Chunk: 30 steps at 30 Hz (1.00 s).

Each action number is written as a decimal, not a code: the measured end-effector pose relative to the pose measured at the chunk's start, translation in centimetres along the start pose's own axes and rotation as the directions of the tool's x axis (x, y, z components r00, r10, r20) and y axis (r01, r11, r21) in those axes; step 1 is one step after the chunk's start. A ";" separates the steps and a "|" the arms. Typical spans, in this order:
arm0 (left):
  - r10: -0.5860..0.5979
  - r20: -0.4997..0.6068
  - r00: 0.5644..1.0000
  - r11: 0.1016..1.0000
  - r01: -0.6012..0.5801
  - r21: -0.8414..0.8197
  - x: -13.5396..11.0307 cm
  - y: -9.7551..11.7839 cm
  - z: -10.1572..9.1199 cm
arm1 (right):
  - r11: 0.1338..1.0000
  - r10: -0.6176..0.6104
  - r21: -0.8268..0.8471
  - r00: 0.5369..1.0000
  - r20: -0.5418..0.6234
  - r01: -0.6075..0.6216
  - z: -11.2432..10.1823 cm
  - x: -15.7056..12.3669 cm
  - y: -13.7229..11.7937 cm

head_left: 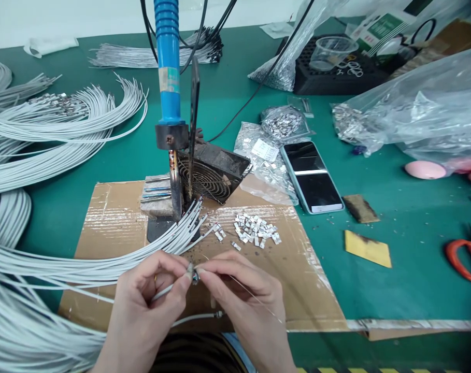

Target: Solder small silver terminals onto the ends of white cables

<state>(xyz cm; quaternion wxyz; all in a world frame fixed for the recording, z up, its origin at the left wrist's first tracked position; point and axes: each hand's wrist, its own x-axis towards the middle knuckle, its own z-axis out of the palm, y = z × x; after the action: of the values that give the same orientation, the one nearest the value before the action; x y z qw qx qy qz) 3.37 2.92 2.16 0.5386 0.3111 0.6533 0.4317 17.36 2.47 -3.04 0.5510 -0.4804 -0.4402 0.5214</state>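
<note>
My left hand (153, 295) is closed in a pinch near the end of a white cable (163, 293). At its fingertips is a small metal connector (195, 276), partly hidden by the fingers. My right hand (246, 300) pinches that connector from the other side. A thin solder wire (254, 297) also runs through my right fingers. Just beyond my hands lies a pile of small metal clips (256, 229) on the cardboard (297, 280). Below them rests another cable end with a metal tip (218, 314).
A blue-handled soldering iron (169, 62) hangs tip-down in a stand, a black fan (215, 173) beside it. White cable bundles (44, 160) fill the left. On the right are a phone (313, 176), a yellow sponge (367, 248), red-handled scissors (462, 261) and plastic bags (422, 114).
</note>
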 end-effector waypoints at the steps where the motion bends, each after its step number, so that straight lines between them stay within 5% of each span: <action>1: 0.001 0.001 1.000 1.000 -0.001 0.006 0.0 0.0 0.0 | 1.000 -0.002 -0.003 1.000 0.003 0.002 0.0 0.0 0.0; 19: 0.025 -0.007 1.000 1.000 -0.025 -0.001 0.4 -0.2 0.3 | 0.971 -0.124 -0.208 0.992 -0.006 0.120 -0.3 -0.3 -0.1; 25: 0.073 -0.068 0.995 0.997 -0.073 -0.004 1.3 -0.6 0.3 | 0.956 -0.019 -0.293 0.996 -0.090 -0.008 -0.3 -0.7 -0.2; 30: 0.117 -0.055 0.992 0.993 -0.114 0.041 2.5 -0.8 -0.3 | 0.922 -0.134 -0.357 0.989 0.068 0.150 -0.6 0.4 0.0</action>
<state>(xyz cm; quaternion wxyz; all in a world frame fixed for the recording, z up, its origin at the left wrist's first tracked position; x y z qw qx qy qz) 2.58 4.72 0.37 0.4877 0.3460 0.6574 0.4585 18.00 2.81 -3.10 0.4802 -0.5290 -0.5738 0.4004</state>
